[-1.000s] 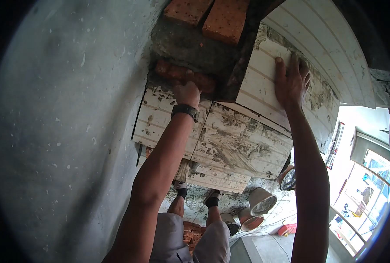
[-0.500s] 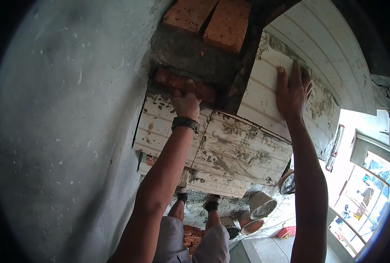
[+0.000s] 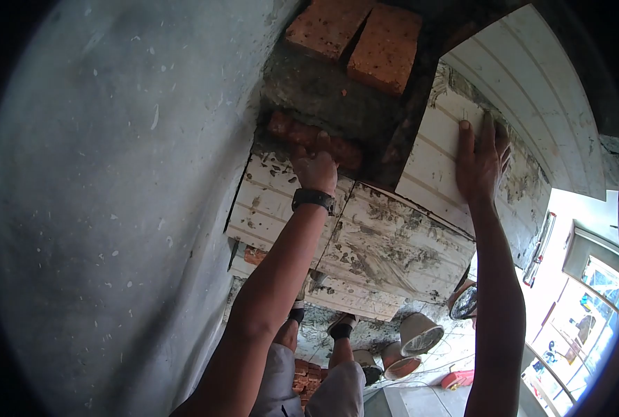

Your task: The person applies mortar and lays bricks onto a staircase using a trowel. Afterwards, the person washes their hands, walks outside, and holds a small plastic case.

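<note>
In the head view, my left hand [image 3: 315,171], with a dark band at the wrist, grips a narrow red brick [image 3: 285,130] lying in a dark mortared recess; part of its fingers is hidden. My right hand [image 3: 481,167] rests flat, fingers stretched out, on a cream grooved tile [image 3: 431,149] with mortar smears. Below the brick is another mortar-stained step tile [image 3: 264,201], and a heavily smeared tile [image 3: 386,240] adjoins it on the right. Two orange bricks [image 3: 384,50] sit side by side above the recess.
A grey plaster wall [image 3: 129,208] runs along the left side. At upper right stands a curved grooved panel [image 3: 532,90]. Down by my feet are buckets [image 3: 421,335], a red object [image 3: 457,379] and stacked bricks [image 3: 309,379]. A bright window [image 3: 588,313] is at lower right.
The whole view has shifted, so everything appears slightly farther right and lower. Both hands keep the same places on the brick and the tile.
</note>
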The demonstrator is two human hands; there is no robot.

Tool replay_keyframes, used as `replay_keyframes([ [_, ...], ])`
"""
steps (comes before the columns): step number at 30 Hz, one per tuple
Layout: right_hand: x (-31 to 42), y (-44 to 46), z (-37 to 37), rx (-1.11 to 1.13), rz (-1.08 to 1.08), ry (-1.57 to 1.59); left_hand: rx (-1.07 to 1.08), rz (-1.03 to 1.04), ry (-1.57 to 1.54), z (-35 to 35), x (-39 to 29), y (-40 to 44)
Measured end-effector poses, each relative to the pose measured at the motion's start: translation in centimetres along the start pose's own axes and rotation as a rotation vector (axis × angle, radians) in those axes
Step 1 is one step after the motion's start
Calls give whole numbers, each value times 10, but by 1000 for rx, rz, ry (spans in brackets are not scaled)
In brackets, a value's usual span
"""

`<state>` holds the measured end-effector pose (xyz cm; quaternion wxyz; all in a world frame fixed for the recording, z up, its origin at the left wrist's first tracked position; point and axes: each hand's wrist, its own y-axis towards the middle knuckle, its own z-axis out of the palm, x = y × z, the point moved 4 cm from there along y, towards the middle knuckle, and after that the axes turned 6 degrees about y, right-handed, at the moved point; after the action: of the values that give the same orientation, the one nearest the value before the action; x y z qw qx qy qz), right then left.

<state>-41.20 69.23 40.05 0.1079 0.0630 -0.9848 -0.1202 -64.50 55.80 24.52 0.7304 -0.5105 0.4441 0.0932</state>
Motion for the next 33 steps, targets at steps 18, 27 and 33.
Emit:
replay_keyframes([
  [18, 1, -1, -2, -25, 11, 23, 32, -226, -39, 2, -7, -2],
  [27, 2, -2, -2, -21, 2, 21, 58, -123, -198, 1, 4, 12],
  [33, 1, -2, -2, -23, 10, 18, 8, -76, -160, 3, -4, 3],
])
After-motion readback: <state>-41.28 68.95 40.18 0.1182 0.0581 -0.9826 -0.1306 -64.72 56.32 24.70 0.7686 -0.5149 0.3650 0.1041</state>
